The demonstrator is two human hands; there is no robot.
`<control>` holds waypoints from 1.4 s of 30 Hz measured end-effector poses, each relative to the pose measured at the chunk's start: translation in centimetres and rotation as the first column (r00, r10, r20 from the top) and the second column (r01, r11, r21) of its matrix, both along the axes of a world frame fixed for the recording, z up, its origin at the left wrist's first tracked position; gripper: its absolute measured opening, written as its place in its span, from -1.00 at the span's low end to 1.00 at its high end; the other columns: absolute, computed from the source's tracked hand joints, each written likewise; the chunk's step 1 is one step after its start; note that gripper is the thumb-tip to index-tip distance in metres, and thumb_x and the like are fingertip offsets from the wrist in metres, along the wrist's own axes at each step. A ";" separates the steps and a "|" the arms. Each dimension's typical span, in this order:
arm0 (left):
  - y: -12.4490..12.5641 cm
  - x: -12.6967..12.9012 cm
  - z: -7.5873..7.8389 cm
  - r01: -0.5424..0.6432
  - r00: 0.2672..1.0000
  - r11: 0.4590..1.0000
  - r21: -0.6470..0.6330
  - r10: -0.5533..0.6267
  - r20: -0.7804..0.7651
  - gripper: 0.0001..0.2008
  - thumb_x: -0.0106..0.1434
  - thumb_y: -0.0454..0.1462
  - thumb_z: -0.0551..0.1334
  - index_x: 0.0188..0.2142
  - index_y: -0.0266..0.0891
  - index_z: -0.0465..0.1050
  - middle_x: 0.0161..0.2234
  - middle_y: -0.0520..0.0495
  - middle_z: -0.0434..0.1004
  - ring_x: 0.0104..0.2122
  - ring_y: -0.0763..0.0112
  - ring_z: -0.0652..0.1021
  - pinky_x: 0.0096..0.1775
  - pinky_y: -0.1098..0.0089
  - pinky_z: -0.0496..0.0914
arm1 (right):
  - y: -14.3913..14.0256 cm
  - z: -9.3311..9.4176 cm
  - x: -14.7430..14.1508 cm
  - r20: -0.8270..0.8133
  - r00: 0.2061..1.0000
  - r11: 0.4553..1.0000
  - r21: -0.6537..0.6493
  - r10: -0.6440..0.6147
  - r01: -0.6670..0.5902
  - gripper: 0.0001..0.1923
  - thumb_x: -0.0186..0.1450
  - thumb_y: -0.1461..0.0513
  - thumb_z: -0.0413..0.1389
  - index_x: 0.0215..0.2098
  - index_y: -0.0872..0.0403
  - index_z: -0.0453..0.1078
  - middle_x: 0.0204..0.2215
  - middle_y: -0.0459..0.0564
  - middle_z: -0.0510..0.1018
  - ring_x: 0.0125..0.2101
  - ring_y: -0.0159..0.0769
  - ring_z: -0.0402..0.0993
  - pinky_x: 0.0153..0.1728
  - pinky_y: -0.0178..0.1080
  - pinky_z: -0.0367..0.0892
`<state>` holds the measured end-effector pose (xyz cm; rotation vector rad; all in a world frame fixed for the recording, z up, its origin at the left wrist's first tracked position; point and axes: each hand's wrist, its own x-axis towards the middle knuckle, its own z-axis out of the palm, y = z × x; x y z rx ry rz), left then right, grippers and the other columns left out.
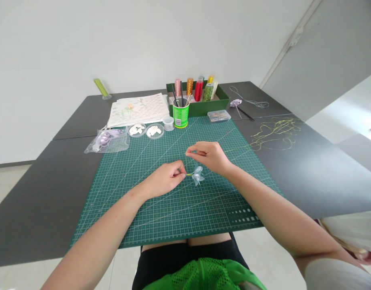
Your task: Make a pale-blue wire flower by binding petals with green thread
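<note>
A small pale blue artificial flower (198,175) lies sideways above the green cutting mat (149,209). Its thin stem, wrapped in yellow-green near the petals, is pinched between the thumb and fingers of my left hand (169,177). Up and to the right, my right hand (211,155) is closed in a pinch, its fingertips just above the left hand. Yellow-green thread (271,131) lies in a loose tangle on the right of the table, and a strand of it runs toward my right hand. The bit between my right fingertips is too fine to see clearly.
Behind the hands stand a green can (180,114) of tools and a green box (200,108) of thread spools. Dishes of white pieces (155,131), a plastic bag (108,141) and paper sheets (139,108) lie left. A clear case (218,116) and purple flower (235,103) sit right.
</note>
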<state>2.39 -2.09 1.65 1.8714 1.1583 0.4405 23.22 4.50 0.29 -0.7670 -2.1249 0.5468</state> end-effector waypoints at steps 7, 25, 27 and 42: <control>0.0 -0.2 0.2 0.015 0.999 0.999 -0.041 -0.013 0.043 -0.91 0.33 -0.30 0.13 -0.34 -0.17 0.26 -0.65 0.22 0.21 -0.65 0.54 0.19 -0.54 0.46 0.07 | 0.5 -0.8 -0.1 -0.011 1.000 0.987 -0.162 -0.009 0.007 -0.82 0.31 0.19 0.23 -0.31 0.15 0.61 -0.65 -0.23 0.21 -0.59 -0.49 0.12 -0.49 -0.34 0.10; 0.6 -1.0 0.7 -0.324 0.891 0.942 0.087 0.274 0.362 -0.87 0.36 -0.23 0.13 -0.34 -0.17 0.25 -0.67 0.23 0.08 -0.67 0.54 0.09 -0.58 0.48 0.00 | 0.8 -1.3 -0.4 -0.005 1.000 0.904 -0.427 0.022 -0.022 -0.65 0.28 0.03 0.18 -0.49 0.13 0.48 -0.67 -0.23 0.09 -0.58 -0.46 -0.01 -0.50 -0.31 0.00; 0.8 -1.1 0.4 -0.380 0.865 0.921 0.089 0.319 0.388 -0.87 0.37 -0.21 0.12 -0.32 -0.16 0.26 -0.67 0.22 0.08 -0.67 0.54 0.08 -0.58 0.47 0.00 | 0.6 -1.1 -0.5 0.005 1.000 0.901 -0.433 0.028 -0.024 -0.65 0.30 0.03 0.18 -0.46 0.13 0.50 -0.68 -0.24 0.08 -0.59 -0.48 -0.04 -0.50 -0.30 -0.01; 1.5 -1.2 -0.4 -0.532 0.830 0.836 0.134 0.484 0.276 -0.87 0.39 -0.20 0.10 -0.31 -0.15 0.25 -0.67 0.22 0.04 -0.68 0.51 0.09 -0.57 0.44 0.01 | -0.9 -0.7 -1.2 0.016 0.992 0.938 -0.327 0.124 -0.112 -0.79 0.34 0.17 0.20 -0.31 0.13 0.63 -0.55 -0.11 0.47 -0.56 -0.47 0.21 -0.47 -0.33 0.15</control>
